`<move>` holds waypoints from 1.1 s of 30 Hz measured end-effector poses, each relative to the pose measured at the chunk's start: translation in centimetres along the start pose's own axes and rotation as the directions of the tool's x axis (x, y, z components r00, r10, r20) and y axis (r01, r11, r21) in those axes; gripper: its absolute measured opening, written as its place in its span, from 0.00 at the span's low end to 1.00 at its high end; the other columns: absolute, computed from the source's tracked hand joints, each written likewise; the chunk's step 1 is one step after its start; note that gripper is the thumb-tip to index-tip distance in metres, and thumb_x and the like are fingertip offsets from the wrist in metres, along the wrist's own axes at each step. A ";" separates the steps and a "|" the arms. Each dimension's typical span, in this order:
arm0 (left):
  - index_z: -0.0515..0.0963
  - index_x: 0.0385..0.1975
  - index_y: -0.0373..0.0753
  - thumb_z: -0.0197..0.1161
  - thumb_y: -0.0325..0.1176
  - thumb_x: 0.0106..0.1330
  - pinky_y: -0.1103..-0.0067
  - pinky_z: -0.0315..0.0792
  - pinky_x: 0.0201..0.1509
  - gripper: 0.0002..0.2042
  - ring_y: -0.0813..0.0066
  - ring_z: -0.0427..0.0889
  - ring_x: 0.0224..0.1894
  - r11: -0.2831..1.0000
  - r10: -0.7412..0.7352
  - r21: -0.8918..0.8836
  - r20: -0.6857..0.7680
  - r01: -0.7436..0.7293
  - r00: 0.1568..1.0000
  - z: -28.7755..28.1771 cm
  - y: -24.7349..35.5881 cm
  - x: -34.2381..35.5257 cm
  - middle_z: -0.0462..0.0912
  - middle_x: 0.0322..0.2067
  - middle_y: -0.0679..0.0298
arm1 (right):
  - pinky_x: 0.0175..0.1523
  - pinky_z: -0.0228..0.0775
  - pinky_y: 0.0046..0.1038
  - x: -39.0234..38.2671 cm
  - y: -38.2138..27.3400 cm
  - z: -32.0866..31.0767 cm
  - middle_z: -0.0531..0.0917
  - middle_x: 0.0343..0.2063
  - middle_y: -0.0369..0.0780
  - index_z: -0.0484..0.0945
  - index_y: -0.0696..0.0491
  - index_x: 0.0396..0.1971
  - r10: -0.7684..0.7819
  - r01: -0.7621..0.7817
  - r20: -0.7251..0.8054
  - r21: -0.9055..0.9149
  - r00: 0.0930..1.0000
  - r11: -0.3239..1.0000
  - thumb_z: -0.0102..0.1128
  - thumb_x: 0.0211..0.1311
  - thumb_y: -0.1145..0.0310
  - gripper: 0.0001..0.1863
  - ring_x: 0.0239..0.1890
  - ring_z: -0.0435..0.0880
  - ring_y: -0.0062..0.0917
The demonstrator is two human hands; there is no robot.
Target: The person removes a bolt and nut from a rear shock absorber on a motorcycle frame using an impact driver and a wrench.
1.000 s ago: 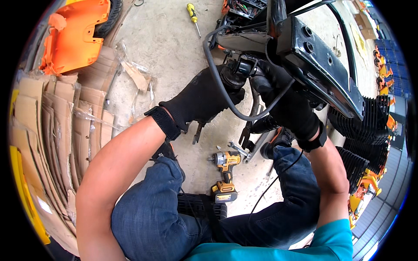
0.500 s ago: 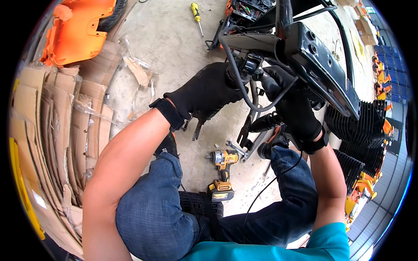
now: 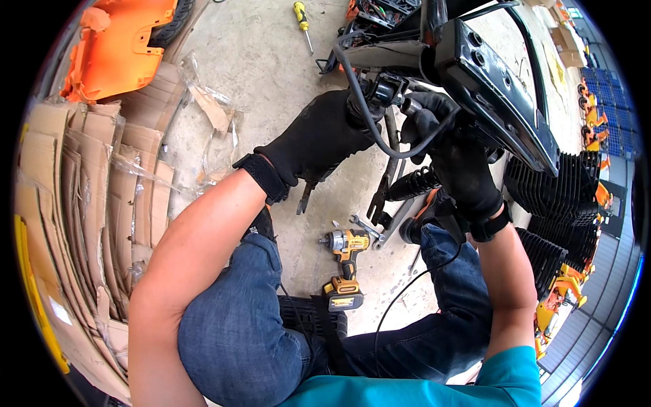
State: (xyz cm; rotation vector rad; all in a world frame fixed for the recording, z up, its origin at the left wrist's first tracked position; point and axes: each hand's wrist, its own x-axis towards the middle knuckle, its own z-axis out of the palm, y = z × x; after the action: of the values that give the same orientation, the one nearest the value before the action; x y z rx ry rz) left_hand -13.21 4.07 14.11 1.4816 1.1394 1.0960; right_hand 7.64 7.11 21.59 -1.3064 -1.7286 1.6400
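My left hand (image 3: 315, 136), in a black glove, is closed around a dark shock absorber (image 3: 304, 198), mostly hidden by the glove; its fork-shaped metal end sticks out below. Its upper end meets a black bracket (image 3: 388, 89) on the black metal frame (image 3: 498, 88). My right hand (image 3: 456, 152), gloved too, is closed with a short metal cylinder (image 3: 409, 106) at its fingertips, just right of the bracket. A black cable (image 3: 359, 102) loops in front of both hands. Another shock absorber with a coil spring (image 3: 412, 184) hangs below the right hand.
A yellow cordless impact wrench (image 3: 348, 261) and a spanner (image 3: 371, 232) lie on the floor between my legs. Farther off is a yellow screwdriver (image 3: 303, 26). Flattened cardboard (image 3: 95, 210) and an orange panel (image 3: 122, 51) are at left; stacked black parts (image 3: 553, 193) at right.
My right hand has drawn slightly down and away from the bracket, uncovering the metal cylinder at its fingertips. The left hand keeps its hold. The view has shifted a little.
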 end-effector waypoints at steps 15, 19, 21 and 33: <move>0.79 0.33 0.38 0.67 0.36 0.55 0.72 0.75 0.39 0.11 0.60 0.83 0.33 0.996 -0.050 0.072 -0.117 0.059 0.992 0.8 0.6 -0.5 0.83 0.27 0.57 | 0.31 0.63 0.16 0.5 -0.4 1.3 0.73 0.25 0.31 0.72 0.57 0.49 0.062 -0.070 -0.093 -0.089 0.994 0.994 0.48 0.71 0.63 0.15 0.26 0.69 0.12; 0.78 0.31 0.36 0.67 0.35 0.55 0.72 0.75 0.38 0.10 0.60 0.82 0.31 0.994 -0.072 0.078 -0.124 0.082 0.990 0.9 0.4 -0.4 0.82 0.25 0.57 | 0.28 0.61 0.16 0.5 -0.4 1.4 0.72 0.24 0.31 0.71 0.57 0.50 0.039 -0.048 -0.092 -0.103 0.995 0.994 0.48 0.71 0.62 0.16 0.24 0.68 0.11; 0.78 0.30 0.36 0.67 0.35 0.55 0.72 0.75 0.37 0.10 0.60 0.82 0.30 0.993 -0.059 0.092 -0.133 0.072 0.989 1.0 0.2 -0.4 0.82 0.24 0.58 | 0.27 0.60 0.16 0.5 -0.6 1.6 0.71 0.23 0.30 0.72 0.56 0.46 0.046 -0.051 -0.080 -0.065 0.996 0.997 0.47 0.71 0.61 0.15 0.24 0.67 0.11; 0.77 0.27 0.36 0.62 0.30 0.58 0.70 0.73 0.33 0.05 0.58 0.79 0.28 0.971 0.154 0.203 -0.128 -0.126 0.980 0.8 0.4 -0.4 0.79 0.22 0.56 | 0.23 0.53 0.17 0.7 0.0 0.6 0.68 0.19 0.30 0.70 0.52 0.30 -0.071 0.070 -0.005 -0.137 0.997 0.988 0.46 0.72 0.56 0.15 0.19 0.63 0.13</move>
State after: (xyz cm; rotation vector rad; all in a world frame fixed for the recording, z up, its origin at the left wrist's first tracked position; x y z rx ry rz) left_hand -12.40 3.47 14.30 1.6780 1.2859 1.2327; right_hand 6.80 7.40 21.21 -1.2962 -1.8880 1.4963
